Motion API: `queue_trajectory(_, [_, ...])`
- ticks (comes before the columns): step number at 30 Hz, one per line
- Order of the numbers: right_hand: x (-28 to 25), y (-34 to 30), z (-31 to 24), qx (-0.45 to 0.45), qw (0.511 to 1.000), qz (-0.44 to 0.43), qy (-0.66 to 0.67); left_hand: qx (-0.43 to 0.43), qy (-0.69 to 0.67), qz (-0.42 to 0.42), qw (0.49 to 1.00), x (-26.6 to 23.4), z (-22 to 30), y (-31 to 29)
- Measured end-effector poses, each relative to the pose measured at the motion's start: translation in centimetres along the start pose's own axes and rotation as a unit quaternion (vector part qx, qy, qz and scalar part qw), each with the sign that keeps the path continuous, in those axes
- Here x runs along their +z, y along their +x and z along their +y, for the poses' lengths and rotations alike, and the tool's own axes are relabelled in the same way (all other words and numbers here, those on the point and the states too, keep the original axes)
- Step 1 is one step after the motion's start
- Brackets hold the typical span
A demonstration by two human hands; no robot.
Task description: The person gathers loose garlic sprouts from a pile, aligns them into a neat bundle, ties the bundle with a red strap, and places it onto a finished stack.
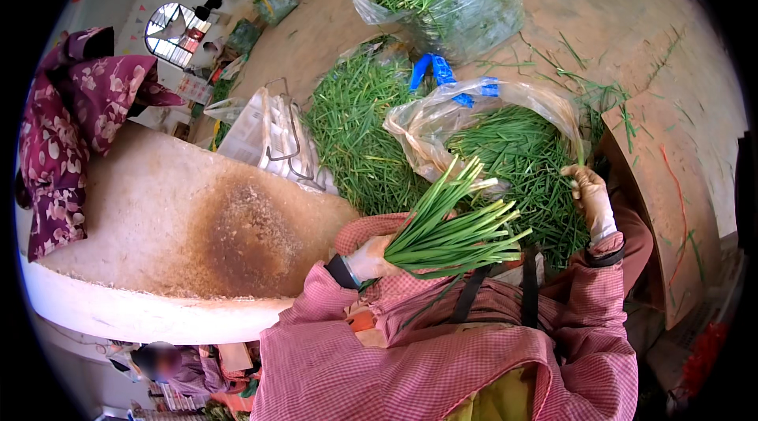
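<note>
My left hand (369, 259), in a pale glove, is closed round a thick bunch of garlic chives (454, 235) in front of my body. Their pale cut ends fan out to the right and up. Further right, my gloved right hand (592, 198) has its fingers pinched together beside the rim of a clear plastic bag (545, 97). A thin green tip rises from those fingers, seemingly a chive stalk. Loose chives (513, 144) fill the bag and spill toward my lap.
Another heap of chives (355, 129) lies left of the bag. Behind stands a full clear sack (474, 18), with blue strapping (433, 73) near it. A stained pale slab (158, 208) fills the left, beside a white crate (253, 133). A brown board (663, 208) leans at the right.
</note>
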State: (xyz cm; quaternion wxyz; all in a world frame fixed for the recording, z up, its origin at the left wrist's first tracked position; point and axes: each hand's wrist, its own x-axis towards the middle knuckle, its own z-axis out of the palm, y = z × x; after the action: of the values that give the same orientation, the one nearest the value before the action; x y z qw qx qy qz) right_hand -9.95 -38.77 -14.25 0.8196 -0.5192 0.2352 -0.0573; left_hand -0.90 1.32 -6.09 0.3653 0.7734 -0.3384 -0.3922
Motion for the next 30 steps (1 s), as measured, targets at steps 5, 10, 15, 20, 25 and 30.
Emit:
queue_trajectory(5, [7.1,-1.9,-1.5,-0.297,0.891,-0.176,-0.294,-0.018,0.063,0.004,0.998,0.4,0.9,-0.6])
queue_trajectory(10, [9.1,-1.6,0.8,-0.383,0.827,-0.213,-0.352,-0.006,-0.020,0.011,1.000,1.1,-0.2,-0.7])
queue_trajectory(15, [1.5,1.6,-1.2,-0.227,0.760,0.230,-0.564,-0.064,0.006,-0.017,0.998,0.6,-0.7,-2.2])
queue_trajectory(20, [10.7,-2.5,-0.9,-0.385,0.738,-0.067,-0.550,-0.044,0.068,-0.006,0.997,1.2,0.9,-1.5])
queue_trajectory(25, [10.0,1.7,2.6,-0.320,0.858,-0.263,-0.304,-0.035,-0.049,-0.038,0.997,2.2,0.7,-0.8])
queue_trajectory(30, [1.4,5.0,2.6,-0.084,0.922,-0.005,-0.378,-0.069,-0.409,-0.019,0.910,3.6,-0.1,-2.8])
